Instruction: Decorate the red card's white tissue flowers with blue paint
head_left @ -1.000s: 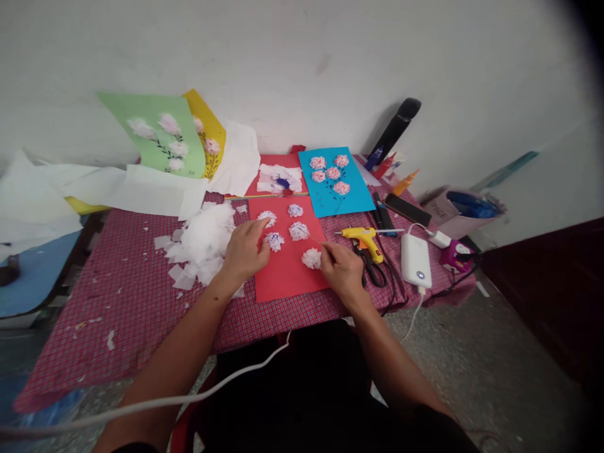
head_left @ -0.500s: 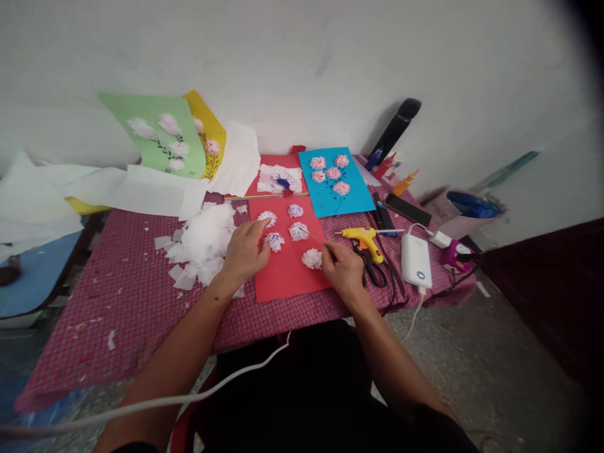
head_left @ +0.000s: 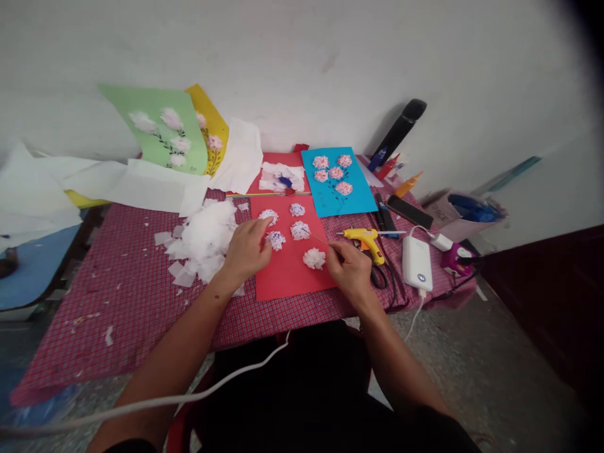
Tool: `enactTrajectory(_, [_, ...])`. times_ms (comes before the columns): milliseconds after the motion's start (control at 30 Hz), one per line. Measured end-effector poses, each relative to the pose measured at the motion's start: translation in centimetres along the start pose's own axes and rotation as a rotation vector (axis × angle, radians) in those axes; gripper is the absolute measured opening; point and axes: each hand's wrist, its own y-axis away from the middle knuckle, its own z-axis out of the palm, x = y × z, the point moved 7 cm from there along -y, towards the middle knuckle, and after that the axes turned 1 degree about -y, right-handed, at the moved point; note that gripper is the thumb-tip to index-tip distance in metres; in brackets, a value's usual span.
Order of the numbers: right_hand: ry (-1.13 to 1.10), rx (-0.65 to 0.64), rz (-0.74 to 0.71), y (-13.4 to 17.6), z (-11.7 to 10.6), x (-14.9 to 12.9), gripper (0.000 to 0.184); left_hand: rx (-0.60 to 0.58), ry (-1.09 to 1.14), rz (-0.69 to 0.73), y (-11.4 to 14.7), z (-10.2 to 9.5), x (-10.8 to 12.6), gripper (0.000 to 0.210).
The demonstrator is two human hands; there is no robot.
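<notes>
A red sheet of card (head_left: 283, 277) lies before me with several white tissue-paper flowers on it. My right hand (head_left: 349, 267) pinches a thin stick (head_left: 318, 238), whose tip reaches the middle-right flower (head_left: 300, 231), speckled with blue. Just left of that hand is a plain white flower (head_left: 314, 258). My left hand (head_left: 248, 248) rests over the card's left edge, fingers stretched out and apart, holding nothing. Its fingertips are beside two blue-speckled flowers, the upper one (head_left: 268, 217) and the lower one (head_left: 275, 240). At the top sits another speckled flower (head_left: 297, 209).
Tissue squares (head_left: 205, 239) are heaped at left. Behind the card lies a blue-stained tissue (head_left: 283, 178), beside a blue flower card (head_left: 340, 195). A yellow glue gun (head_left: 368, 240), scissors (head_left: 379, 275) and a white power bank (head_left: 417, 263) are on the right. A white cable (head_left: 236, 374) crosses in front.
The view has shifted slightly. My right hand has moved a little to the right, with the stick's tip still at the middle-right flower. My left hand has stayed almost in place.
</notes>
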Motion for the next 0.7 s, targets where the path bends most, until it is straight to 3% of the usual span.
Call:
enactTrajectory(133, [-0.085,0.032,0.049,-2.6,-1.5,0.2,0.021,0.001,-0.006,-0.009,0.0,0.0,-0.1,0.054])
enactTrajectory(267, [-0.115,0.025,0.051,-8.8,-1.0,0.8,0.024,0.014,-0.003,-0.001,-0.1,-0.1,-0.1,0.053])
enactTrajectory(467, [0.095,-0.17,-0.02,-17.9,6.2,1.9,0.029,0.01,-0.026,-0.013,-0.2,0.0,-0.2,0.05])
enactTrajectory(567, [0.204,-0.273,-0.037,-19.5,9.4,2.2,0.032,0.011,-0.024,-0.009,-0.1,0.1,-0.3,0.051])
enactTrajectory(700, [0.337,-0.354,-0.068,-19.4,11.1,2.4,0.031,0.02,-0.019,0.01,0.1,0.2,-0.2,0.05])
